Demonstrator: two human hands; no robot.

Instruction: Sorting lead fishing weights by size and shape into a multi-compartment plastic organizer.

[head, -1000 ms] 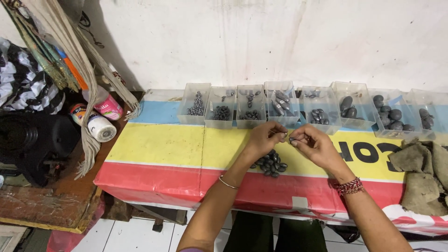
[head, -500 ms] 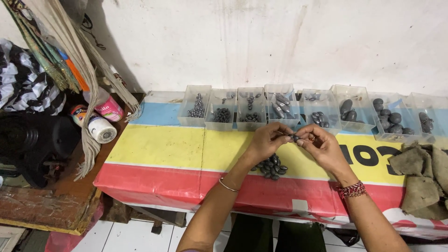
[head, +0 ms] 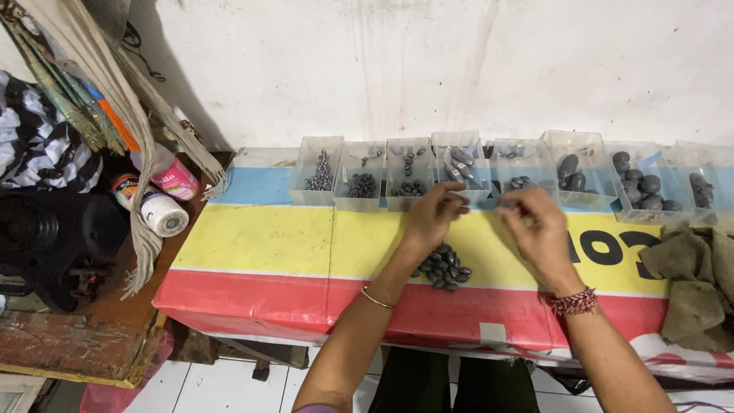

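My left hand and my right hand hover apart over the yellow band of the banner-covered table. My right hand's fingertips pinch a small grey piece. The left hand's fingers are curled close to a clear box of long grey weights; what they hold is hidden. Below and between the hands lies a pile of dark oval weights on the table.
A row of several clear plastic boxes with dark weights of rising size lines the back edge by the white wall. Brown burlap cloth lies at right. Bottles, a white can and a black machine crowd the left.
The two hands, joined together over a small piece before, have drawn apart; the left moved toward the boxes, the right shifted to the right.
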